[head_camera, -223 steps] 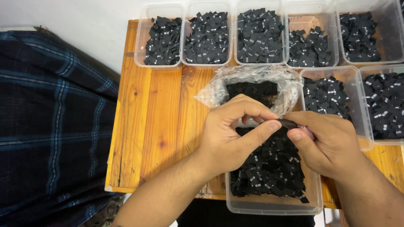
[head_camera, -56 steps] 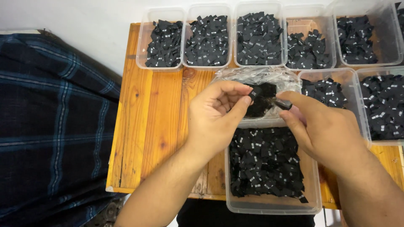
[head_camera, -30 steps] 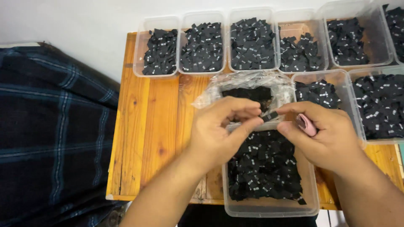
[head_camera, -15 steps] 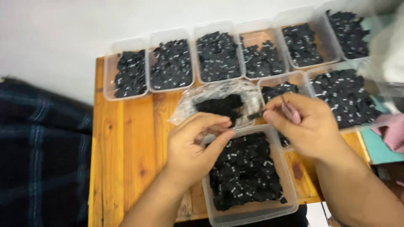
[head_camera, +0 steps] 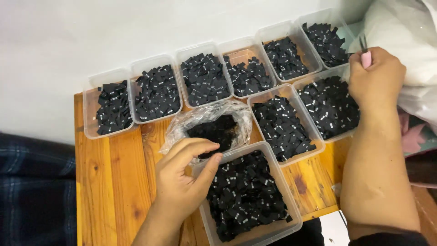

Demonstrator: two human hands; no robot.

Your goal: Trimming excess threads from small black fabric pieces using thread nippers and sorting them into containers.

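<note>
On the orange-brown slatted wooden table (head_camera: 98, 177) we see clear rectangular plastic tubs (head_camera: 282, 120) heaped with small black fabric labels (head_camera: 243, 193), and among them a crinkled clear plastic bag (head_camera: 207, 123) holding a darker clump. Our left hand (head_camera: 184, 182) rests at the nearest tub's rim beside that bag, its grip narrow and empty. Our right hand (head_camera: 375, 82) grips a pink-handled tool (head_camera: 365, 54) at the far right tub.

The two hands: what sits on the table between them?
In the head view, between the left hand and right hand sit two clear tubs of small black tags.
</note>
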